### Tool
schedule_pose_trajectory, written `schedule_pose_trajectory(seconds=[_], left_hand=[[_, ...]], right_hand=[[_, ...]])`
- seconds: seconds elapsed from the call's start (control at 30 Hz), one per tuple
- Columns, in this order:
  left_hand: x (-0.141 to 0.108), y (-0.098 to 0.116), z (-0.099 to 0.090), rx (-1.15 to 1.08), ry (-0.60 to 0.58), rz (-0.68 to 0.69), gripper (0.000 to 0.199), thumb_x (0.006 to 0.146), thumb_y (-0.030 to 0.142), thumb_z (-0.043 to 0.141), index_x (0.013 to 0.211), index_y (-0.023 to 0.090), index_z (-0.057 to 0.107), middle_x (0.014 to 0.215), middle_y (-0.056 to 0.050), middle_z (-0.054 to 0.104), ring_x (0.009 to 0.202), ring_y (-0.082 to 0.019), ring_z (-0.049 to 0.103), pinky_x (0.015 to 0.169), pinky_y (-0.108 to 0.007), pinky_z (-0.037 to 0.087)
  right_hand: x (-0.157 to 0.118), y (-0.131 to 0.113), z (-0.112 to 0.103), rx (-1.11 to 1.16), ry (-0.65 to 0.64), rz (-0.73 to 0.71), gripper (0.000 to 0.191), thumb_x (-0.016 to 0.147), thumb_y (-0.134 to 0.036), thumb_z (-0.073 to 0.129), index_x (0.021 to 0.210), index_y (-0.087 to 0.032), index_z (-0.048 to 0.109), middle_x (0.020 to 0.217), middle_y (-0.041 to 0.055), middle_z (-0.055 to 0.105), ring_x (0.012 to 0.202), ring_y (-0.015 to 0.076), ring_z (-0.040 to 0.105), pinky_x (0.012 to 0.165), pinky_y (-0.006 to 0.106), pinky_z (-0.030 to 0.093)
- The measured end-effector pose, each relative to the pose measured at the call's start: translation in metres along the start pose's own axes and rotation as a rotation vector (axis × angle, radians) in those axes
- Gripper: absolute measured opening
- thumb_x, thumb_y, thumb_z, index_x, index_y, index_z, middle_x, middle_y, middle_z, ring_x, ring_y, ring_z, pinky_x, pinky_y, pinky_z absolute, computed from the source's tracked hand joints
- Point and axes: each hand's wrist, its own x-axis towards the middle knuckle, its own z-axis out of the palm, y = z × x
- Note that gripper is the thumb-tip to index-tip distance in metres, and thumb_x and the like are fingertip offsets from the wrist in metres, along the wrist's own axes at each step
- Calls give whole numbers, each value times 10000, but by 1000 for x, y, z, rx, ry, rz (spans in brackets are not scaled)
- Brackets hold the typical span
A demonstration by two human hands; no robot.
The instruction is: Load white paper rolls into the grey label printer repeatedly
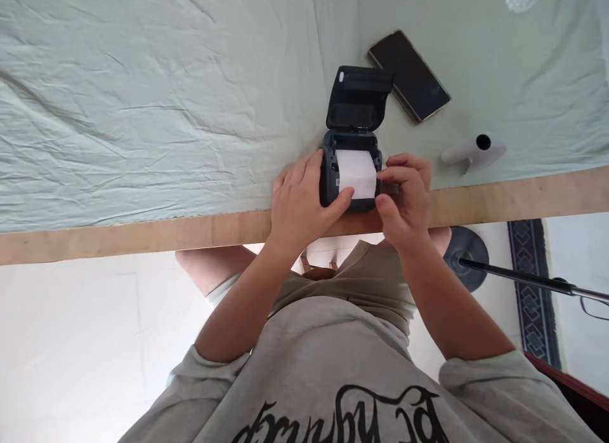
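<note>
Printer (354,140), lid (358,103) raised, paper roll (358,171) inside: between left hand (299,198), clasped on one side, and right hand (407,200) opposite, hold unclear.

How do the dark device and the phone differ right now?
The dark device stands open, its lid raised, a white roll inside; the phone is a flat slab.
The device is at the table edge with the left hand on it; the phone lies farther back, untouched.
Both look mostly dark.

I can see a phone (412,75) lying on a pale cloth (143,125), a white gadget (476,156) nearby and, down on the floor (85,329), a black-based stand (470,245).
</note>
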Motion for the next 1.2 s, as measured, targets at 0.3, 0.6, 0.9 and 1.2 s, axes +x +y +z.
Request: schedule_pose_trajectory(seconds=[0.3, 0.6, 0.9, 1.2], left_hand=[[0, -4, 0, -8, 11, 34, 670, 972, 628, 566, 1507, 226, 519, 1493, -139, 639, 1397, -368, 566, 1191, -502, 400], [0, -5, 1, 12, 8, 45, 705, 969, 631, 565, 1516, 192, 492, 1489, -162, 630, 1386, -374, 571, 1181, -505, 406], [0, -5, -1, 16, -9, 51, 699, 971, 609, 564, 1520, 183, 492, 1483, -158, 633, 1400, -365, 563, 1197, -491, 400], [-1, -3, -2, 7, -3, 39, 741, 966, 607, 560, 1569, 190, 451, 1507, -159, 620, 1398, -376, 564, 1198, -510, 394]], right_hand=[[40, 39, 15, 191, -59, 239, 583, 944, -689, 583, 1447, -463, 395, 1627, -5, 438, 1501, 267, 505, 1184, 507, 519], [47, 35, 19, 372, -211, 157, 697, 924, -722, 564, 1536, -629, 243, 1680, -113, 395, 1561, 260, 449, 1303, 543, 415], [51, 48, 17, 491, -20, 264, 801, 733, -879, 606, 1409, -483, 437, 1346, 37, 574, 1324, 292, 609, 1251, 496, 471], [46, 35, 16, 341, -75, 259, 485, 915, -708, 613, 1306, -430, 542, 1388, -7, 601, 1315, 264, 637, 1170, 532, 539]])
